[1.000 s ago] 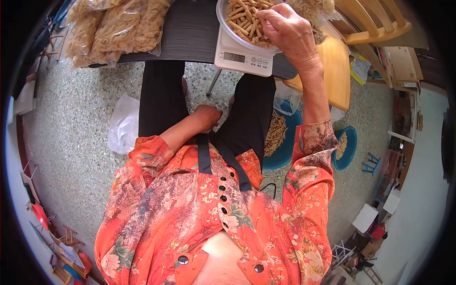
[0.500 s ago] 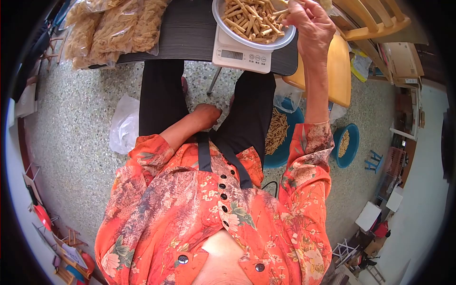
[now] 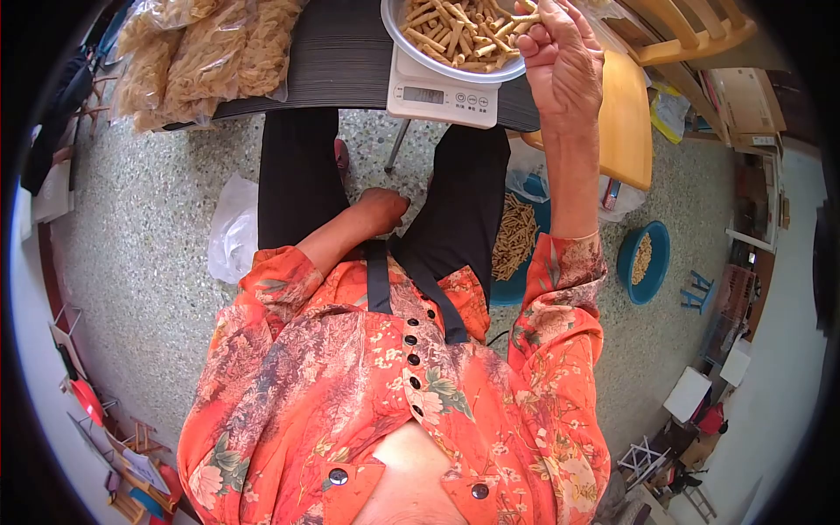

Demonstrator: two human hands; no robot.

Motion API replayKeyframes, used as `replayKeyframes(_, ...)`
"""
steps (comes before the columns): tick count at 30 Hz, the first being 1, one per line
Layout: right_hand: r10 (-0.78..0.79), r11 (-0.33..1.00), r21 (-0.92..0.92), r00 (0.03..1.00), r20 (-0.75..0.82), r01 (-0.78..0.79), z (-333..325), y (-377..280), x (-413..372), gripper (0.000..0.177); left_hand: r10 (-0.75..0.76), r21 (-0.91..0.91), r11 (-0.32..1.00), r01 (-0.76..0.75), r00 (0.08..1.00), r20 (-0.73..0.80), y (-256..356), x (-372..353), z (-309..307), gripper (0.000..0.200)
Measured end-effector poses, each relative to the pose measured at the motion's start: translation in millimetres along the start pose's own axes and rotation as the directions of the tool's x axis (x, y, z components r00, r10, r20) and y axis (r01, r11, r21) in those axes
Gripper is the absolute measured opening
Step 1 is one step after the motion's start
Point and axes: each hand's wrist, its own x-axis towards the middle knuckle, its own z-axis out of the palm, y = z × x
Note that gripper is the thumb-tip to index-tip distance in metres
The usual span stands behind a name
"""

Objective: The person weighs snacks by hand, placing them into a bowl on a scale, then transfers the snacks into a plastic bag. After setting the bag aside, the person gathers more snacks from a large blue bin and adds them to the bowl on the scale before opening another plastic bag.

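A white bowl (image 3: 398,35) of short tan sticks (image 3: 455,33) stands on a white digital scale (image 3: 483,112) at the top, its display lit. Over the bowl's right rim is my right hand (image 3: 564,66), with its thumb and fingers pinched on a tan stick (image 3: 527,17). My left hand (image 3: 382,210) rests between my thighs, curled into a loose fist, with nothing seen in it.
Clear bags of pale brown food (image 3: 210,57) lie on the dark table (image 3: 337,66). Blue-green tubs (image 3: 516,293) (image 3: 661,262) with sticks or pieces stand on the floor at right. A wooden chair (image 3: 626,122) is beside the table; a plastic bag (image 3: 234,229) lies at left.
My right hand has turned and shifted a little at the bowl's right rim. The view has moved slightly. My left hand stays on my lap.
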Motion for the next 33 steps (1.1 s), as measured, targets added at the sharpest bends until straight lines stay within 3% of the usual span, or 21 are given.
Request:
replayKeyframes(15,-0.016,1.000,0.026,1.000,-0.014,0.016,6.2,-6.6,-7.5,0.027,-0.028,0.035,0.999,0.030,0.999,-0.032,7.7,-4.5,-7.6,0.034)
replayKeyframes(18,-0.006,0.986,0.164,1.000,0.006,0.005,5.6,-7.9,-14.8,0.031,0.008,0.021,1.000,-0.008,1.000,0.000,5.1,-3.5,-8.0,0.035)
replayKeyframes(20,0.027,0.966,0.260,0.991,-0.128,0.007,5.1,-2.8,-21.3,0.036,0.005,0.034,0.999,-0.004,1.000,-0.024,5.7,-3.3,-6.1,0.034)
replayKeyframes(21,0.021,0.965,0.261,0.991,-0.130,0.014,2.9,1.9,-25.9,0.036,0.001,0.045,0.999,0.001,0.999,-0.049,5.6,-3.6,-5.5,0.034)
replayKeyframes(23,0.001,0.893,0.449,0.999,-0.054,0.023,3.8,8.8,-32.7,0.036,0.000,0.047,0.999,0.002,0.999,-0.050,5.0,-2.9,-4.5,0.033)
replayKeyframes(25,0.069,0.916,0.400,0.992,-0.106,-0.021,8.8,3.8,-33.4,0.036,-0.002,0.050,0.999,0.004,0.999,-0.054,3.7,-2.5,-4.0,0.033)
replayKeyframes(27,0.110,0.840,0.542,0.987,-0.117,-0.029,17.5,1.4,-35.5,0.030,0.003,0.048,0.999,-0.001,0.999,-0.049,3.8,-3.2,-5.1,0.033)
replayKeyframes(30,0.161,0.816,0.574,0.980,-0.120,-0.063,35.7,-7.7,-38.6,0.027,-0.004,0.044,0.999,0.006,0.999,-0.047,4.8,-4.3,-7.1,0.032)
replayKeyframes(33,0.159,0.794,0.600,0.986,-0.051,-0.097,30.0,-4.5,-45.9,0.020,-0.005,0.050,0.999,0.007,0.999,-0.039,6.0,-4.0,-8.4,0.032)
